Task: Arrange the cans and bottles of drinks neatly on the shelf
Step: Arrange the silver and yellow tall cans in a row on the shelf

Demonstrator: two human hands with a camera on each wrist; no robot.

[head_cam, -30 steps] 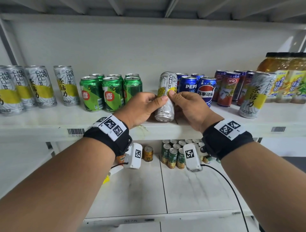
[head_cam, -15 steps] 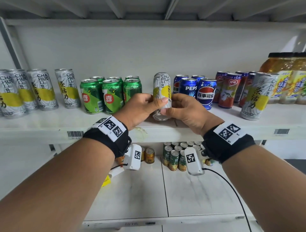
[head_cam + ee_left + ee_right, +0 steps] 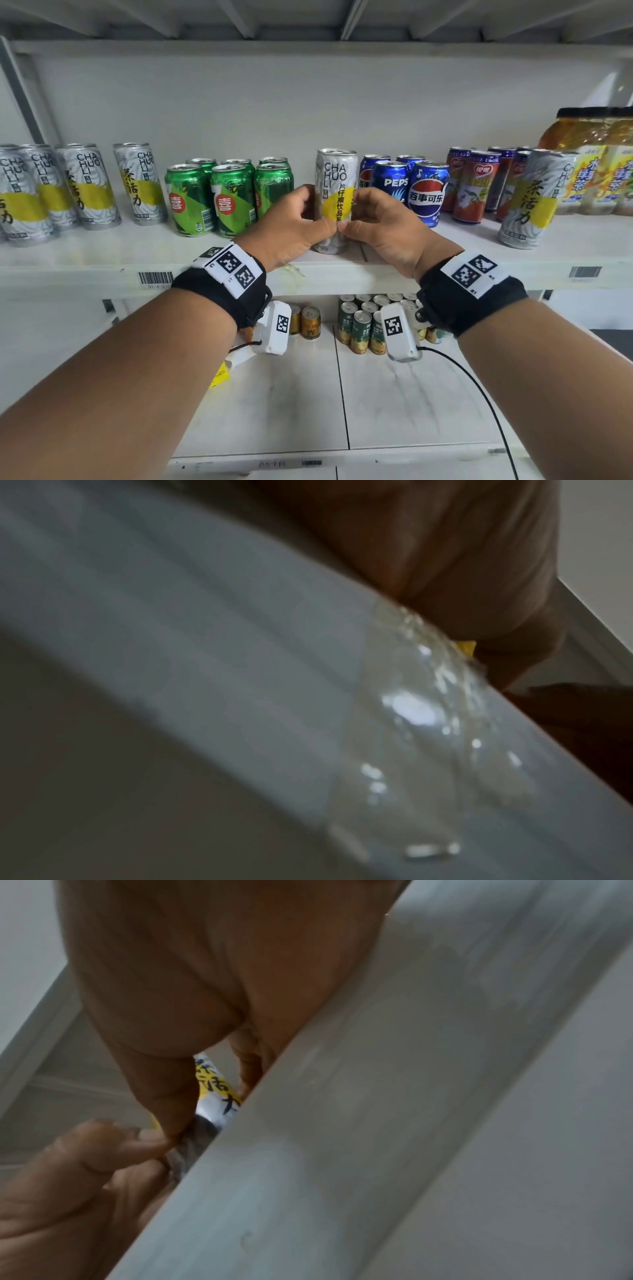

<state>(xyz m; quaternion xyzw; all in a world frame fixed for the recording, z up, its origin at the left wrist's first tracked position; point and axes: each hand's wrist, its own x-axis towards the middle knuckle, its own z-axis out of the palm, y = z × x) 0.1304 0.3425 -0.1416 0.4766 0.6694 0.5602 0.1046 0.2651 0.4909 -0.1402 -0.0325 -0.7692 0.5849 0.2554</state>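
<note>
Standing upright on the front part of the shelf (image 3: 85, 255), the tall silver and yellow can (image 3: 334, 192) is held from both sides, between the green cans (image 3: 227, 197) and the blue cans (image 3: 407, 186). It is gripped by the left hand (image 3: 291, 226) with the fingers curled around its left side and the thumb laid across the front. On the other side it is pinched by the right hand (image 3: 383, 224), whose thumb tip is almost touching the left thumb low on the label. In the right wrist view a strip of the yellow label can be seen between thumb and fingers. The left wrist view is blurred, and only the shelf edge is shown clearly.

The can is judged to be stiff but thin-walled, so it could be dented if it is squeezed hard. If it is full, some weight is expected. The smooth printed surface may be a little slippery, and the tall narrow form could be tipped easily. The best hold is probably around the middle of the body.

More cans of the same kind (image 3: 78, 186) are lined up at the far left, and one more (image 3: 534, 198) is placed at the right, near the red cans (image 3: 474, 186) and the yellow bottles (image 3: 596, 164).
</note>
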